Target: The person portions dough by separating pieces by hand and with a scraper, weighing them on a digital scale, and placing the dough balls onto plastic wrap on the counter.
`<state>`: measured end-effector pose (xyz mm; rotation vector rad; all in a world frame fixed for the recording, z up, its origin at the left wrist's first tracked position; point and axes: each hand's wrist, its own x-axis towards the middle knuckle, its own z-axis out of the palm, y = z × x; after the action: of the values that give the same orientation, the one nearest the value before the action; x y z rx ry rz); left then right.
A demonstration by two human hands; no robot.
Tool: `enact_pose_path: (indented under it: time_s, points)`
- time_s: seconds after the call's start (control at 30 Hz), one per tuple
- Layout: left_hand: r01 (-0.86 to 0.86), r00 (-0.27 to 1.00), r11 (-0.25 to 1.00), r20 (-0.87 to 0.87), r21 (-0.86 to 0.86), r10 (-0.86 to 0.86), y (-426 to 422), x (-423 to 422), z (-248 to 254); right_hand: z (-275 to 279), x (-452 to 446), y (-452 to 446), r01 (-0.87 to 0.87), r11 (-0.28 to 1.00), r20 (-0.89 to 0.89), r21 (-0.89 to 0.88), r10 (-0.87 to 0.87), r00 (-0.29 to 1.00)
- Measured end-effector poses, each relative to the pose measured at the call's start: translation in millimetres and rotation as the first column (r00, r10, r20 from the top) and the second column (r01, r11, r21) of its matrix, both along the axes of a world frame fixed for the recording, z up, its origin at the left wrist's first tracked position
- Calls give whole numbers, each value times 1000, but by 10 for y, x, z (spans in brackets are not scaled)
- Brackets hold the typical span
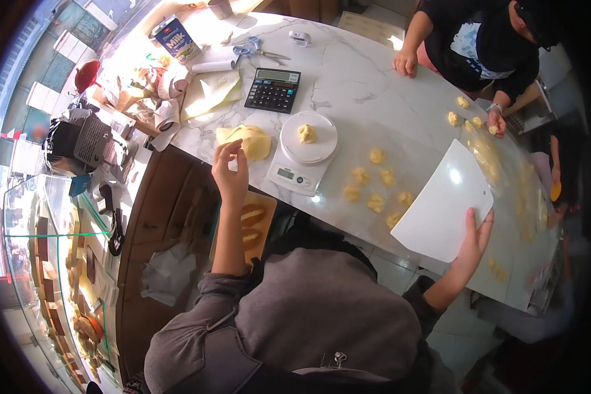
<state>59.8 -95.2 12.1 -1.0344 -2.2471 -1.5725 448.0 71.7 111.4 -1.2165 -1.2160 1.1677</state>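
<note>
My right hand grips the lower right edge of a large white dough scraper, held tilted above the right part of the table. My left hand is raised beside a big lump of yellow dough, fingers loosely bent and apart, holding nothing I can see. Whether its fingertips touch the dough cannot be told. A white kitchen scale stands right of the lump, with a small dough piece on its round plate. Several small dough pieces lie between the scale and the scraper.
Behind the scale are a black calculator, scissors and a milk carton. Across the marble table, another person's hand is at more dough pieces. A glass display case stands at left.
</note>
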Motion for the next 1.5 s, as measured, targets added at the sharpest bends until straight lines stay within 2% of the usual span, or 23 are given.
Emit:
enact_pose_path:
  time_s: [0.27, 0.67, 0.87, 1.0, 1.1, 1.2, 1.3, 1.5]
  points:
    - [-48, 999, 999, 22, -5, 48, -133, -30, 49, -4, -134, 25, -34, 999, 0, -3, 34, 999]
    - [55, 998, 998, 38, 0, -55, 97, -77, 71, 34, -122, -38, 10, 1000, 38, -14, -10, 999]
    - [208, 975, 978, 81, -20, -206, 283, -170, 105, 4, -228, -8, -17, 1000, 40, -26, 18, 999]
    - [427, 902, 899, 126, -99, -414, 527, -248, 129, -4, -336, 25, -39, 999, 39, -26, 40, 998]
    - [504, 858, 850, 205, -155, -471, 706, -210, 300, -13, -397, 72, -65, 998, 40, -10, 65, 997]
    - [499, 861, 861, 179, -104, -477, 822, -243, 315, -21, -432, 102, -79, 997, 31, -5, 79, 996]
    - [547, 830, 826, 217, -138, -513, 860, -276, 298, -37, -474, 129, -108, 994, 12, -19, 108, 994]
    - [639, 742, 679, 57, -361, -668, 1075, -303, 75, -109, -630, 193, -144, 987, 1, -71, 144, 990]
